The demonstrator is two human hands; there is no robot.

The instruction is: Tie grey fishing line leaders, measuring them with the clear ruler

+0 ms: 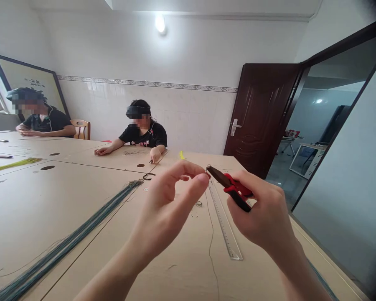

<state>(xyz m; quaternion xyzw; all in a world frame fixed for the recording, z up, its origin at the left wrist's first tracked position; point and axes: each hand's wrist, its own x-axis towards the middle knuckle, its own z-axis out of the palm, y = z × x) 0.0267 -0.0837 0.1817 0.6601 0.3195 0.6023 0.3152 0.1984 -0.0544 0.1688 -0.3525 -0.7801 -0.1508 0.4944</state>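
Note:
My left hand [175, 200] pinches a thin wire [210, 246] between thumb and forefinger. A small bent loop of it pokes up above the fingertips, and the rest trails down to the table. Wrapped in my right hand [263, 209] is a pair of pliers [233, 186] with red and black handles. Its dark jaw tips meet the small loop, close to my left fingertips; whether they grip it I cannot tell. Beneath the pliers a clear ruler [224, 225] lies lengthwise on the table.
A long bundle of blue-grey wires [90, 223] crosses the table [50, 200] at the left. Behind it sit two people [147, 129] in dark shirts. Yellow strands [15, 164] lie at far left. A brown door [263, 113] stands open at the right.

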